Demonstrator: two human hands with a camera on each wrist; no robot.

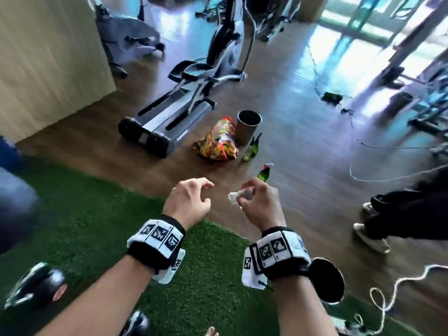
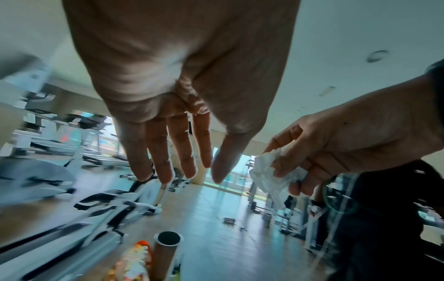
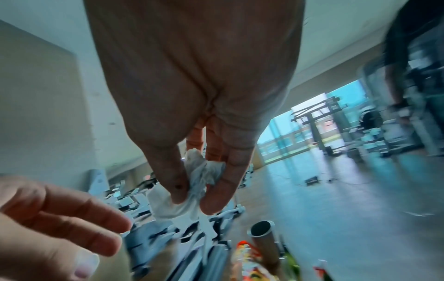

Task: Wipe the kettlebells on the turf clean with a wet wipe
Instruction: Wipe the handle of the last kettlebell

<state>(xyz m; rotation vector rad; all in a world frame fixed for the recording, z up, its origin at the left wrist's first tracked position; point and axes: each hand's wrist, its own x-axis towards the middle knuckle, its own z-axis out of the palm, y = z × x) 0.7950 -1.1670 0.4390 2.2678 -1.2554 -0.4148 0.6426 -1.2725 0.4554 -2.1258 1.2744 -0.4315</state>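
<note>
Pinching the crumpled wet wipe (image 1: 238,195) in my right hand (image 1: 260,204), left hand (image 1: 188,202) loosely spread and empty; kettlebells (image 1: 36,284) lie behind-left on the turf (image 1: 84,214), nearer the left hand.

Head looks down; 2 close wrist views face forward, sharing gym floor (image 1: 291,132).

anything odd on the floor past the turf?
Yes. A crumpled colourful bag lies on the wood floor beside the metal bin, not in it, and a green bottle leans there too. Nothing looks spilled.
</note>
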